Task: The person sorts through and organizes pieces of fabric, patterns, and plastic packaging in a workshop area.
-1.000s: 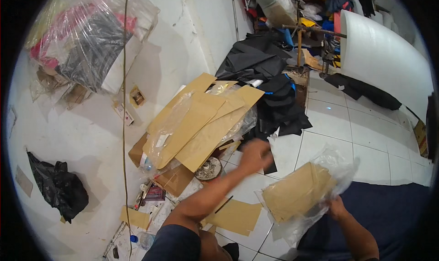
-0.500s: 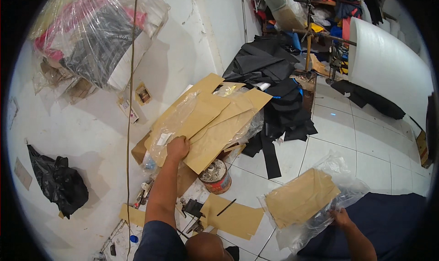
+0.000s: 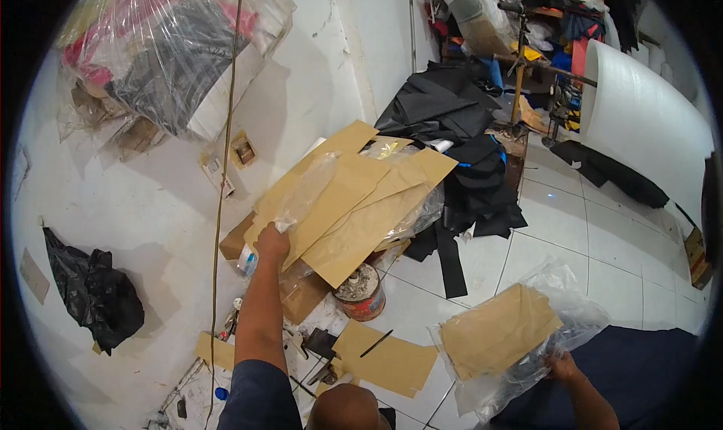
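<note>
Brown card sheets (image 3: 361, 208): loose overlapping pile, ahead of me, apparently resting on a cardboard box (image 3: 305, 297), which presumably lifts them within reach. Clear plastic sleeve (image 3: 310, 187): lies over the pile; left hand (image 3: 272, 243) at its near end, fingers seemingly closed on it; whether card is caught too, I cannot tell from my remote view. Clear plastic bag (image 3: 561, 291), brown card inside: right side, edge pinched by right hand (image 3: 562, 367), likely to steady it beside dark blue cloth (image 3: 640, 373).

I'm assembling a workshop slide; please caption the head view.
Left hand on a pile of tan sheets, right hand gripping clear plastic with tan pieces.
</note>
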